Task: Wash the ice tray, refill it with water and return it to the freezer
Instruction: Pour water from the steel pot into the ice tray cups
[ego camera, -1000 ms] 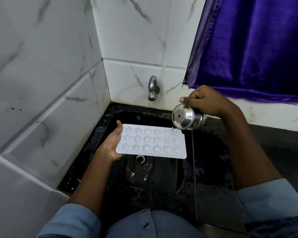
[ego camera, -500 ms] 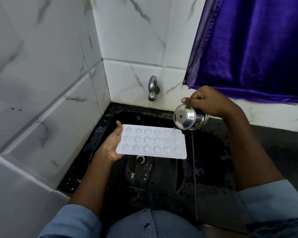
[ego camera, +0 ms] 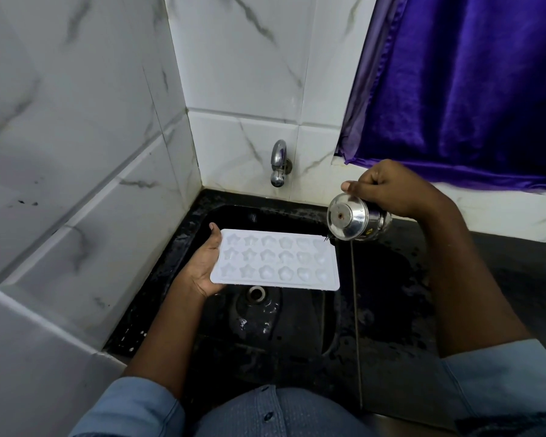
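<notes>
A white ice tray (ego camera: pixel 276 260) with star, flower and heart moulds is held level over the black sink (ego camera: pixel 300 326). My left hand (ego camera: pixel 204 268) grips its left edge, thumb on top. My right hand (ego camera: pixel 388 187) grips a small steel cup (ego camera: pixel 356 220), tipped on its side with its base facing me, just above the tray's far right corner. A thin thread of water runs from the cup's lip to that corner.
A chrome tap (ego camera: pixel 278 164) juts from the marble-tiled back wall above the sink, with no water running. A purple curtain (ego camera: pixel 473 83) hangs at the right. Wet dark counter (ego camera: pixel 492 272) lies right of the basin; the drain (ego camera: pixel 256 293) sits below the tray.
The steel cup and my right hand have drifted slightly right and up. The tray in my left hand has stayed in place.
</notes>
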Available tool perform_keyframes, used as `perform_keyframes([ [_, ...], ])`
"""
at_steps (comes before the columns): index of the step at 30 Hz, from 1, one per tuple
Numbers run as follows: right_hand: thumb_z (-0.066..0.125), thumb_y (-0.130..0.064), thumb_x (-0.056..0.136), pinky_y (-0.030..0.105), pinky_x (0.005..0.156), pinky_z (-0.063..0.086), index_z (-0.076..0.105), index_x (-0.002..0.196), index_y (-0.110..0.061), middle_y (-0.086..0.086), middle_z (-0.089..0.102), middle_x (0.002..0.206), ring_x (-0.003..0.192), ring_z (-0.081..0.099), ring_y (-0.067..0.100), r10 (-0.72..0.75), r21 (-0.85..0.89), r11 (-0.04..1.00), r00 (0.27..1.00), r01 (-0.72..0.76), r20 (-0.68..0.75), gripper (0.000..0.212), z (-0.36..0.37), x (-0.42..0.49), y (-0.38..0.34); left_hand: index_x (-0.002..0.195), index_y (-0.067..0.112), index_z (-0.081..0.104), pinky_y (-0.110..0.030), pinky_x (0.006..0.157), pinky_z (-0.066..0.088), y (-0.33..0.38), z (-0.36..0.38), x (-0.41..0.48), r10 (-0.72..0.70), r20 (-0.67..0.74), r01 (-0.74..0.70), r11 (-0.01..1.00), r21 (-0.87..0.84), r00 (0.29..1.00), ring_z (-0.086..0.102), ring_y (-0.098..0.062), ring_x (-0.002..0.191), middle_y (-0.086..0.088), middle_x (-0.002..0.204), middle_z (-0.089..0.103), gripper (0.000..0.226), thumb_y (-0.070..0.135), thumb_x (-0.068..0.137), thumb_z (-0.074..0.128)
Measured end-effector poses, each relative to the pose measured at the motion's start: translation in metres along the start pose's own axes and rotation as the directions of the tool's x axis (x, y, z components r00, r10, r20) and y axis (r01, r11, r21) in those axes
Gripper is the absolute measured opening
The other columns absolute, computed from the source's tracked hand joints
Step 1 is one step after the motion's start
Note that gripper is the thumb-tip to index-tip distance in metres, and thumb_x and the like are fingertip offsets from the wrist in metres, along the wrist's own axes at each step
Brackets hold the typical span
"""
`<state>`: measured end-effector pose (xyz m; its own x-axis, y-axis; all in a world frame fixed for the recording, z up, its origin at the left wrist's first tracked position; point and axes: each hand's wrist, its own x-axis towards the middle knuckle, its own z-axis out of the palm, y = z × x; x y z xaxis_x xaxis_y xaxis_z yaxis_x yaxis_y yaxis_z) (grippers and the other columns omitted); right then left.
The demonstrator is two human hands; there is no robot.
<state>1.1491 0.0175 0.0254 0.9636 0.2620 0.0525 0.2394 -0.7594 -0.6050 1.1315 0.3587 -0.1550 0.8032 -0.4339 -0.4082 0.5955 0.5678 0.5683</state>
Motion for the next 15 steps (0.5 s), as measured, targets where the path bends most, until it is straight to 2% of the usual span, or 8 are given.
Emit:
perform_keyframes([
  [4, 0.070, -0.041, 0.098, 0.031, 0.056, 0.041, 0.058, 0.055, -0.007, -0.001, 0.054, 0.045, 0.041, 0.045, 0.010, 0.012, -0.005, 1.000, 1.000, -0.012, -0.011, 0.056, -0.0024, -0.0026, 0.0003, 0.152, 0.010, 0.053, -0.056, 0.088, 0.064, 0.0009, 0.0001, 0.0003, -0.001, 0.011, 0.001, 1.000, -0.009, 1.000, 0.069, -0.040, 0.125, -0.022, 0.147, 0.063, 0.090, 0.079, 0.097, 0.035],
  [9, 0.069, -0.037, 0.100, 0.028, 0.055, 0.039, 0.056, 0.060, 0.004, -0.009, 0.056, 0.043, 0.038, 0.045, 0.004, 0.018, -0.022, 1.000, 1.000, -0.018, -0.014, 0.058, -0.0039, -0.0050, -0.0032, 0.153, 0.010, 0.052, -0.055, 0.088, 0.064, 0.0014, 0.0005, 0.0012, -0.007, 0.010, 0.007, 1.000, -0.005, 1.000, 0.069, -0.039, 0.125, -0.021, 0.147, 0.063, 0.091, 0.079, 0.097, 0.034],
  [15, 0.069, -0.038, 0.100, 0.029, 0.056, 0.040, 0.055, 0.056, -0.004, -0.009, 0.055, 0.043, 0.038, 0.045, 0.003, 0.013, -0.025, 1.000, 1.000, -0.013, -0.006, 0.057, -0.0009, -0.0059, -0.0017, 0.152, 0.011, 0.054, -0.057, 0.092, 0.062, -0.0001, -0.0008, -0.0004, -0.003, 0.014, 0.003, 1.000, -0.009, 1.000, 0.068, -0.040, 0.127, -0.021, 0.147, 0.063, 0.089, 0.079, 0.098, 0.034],
])
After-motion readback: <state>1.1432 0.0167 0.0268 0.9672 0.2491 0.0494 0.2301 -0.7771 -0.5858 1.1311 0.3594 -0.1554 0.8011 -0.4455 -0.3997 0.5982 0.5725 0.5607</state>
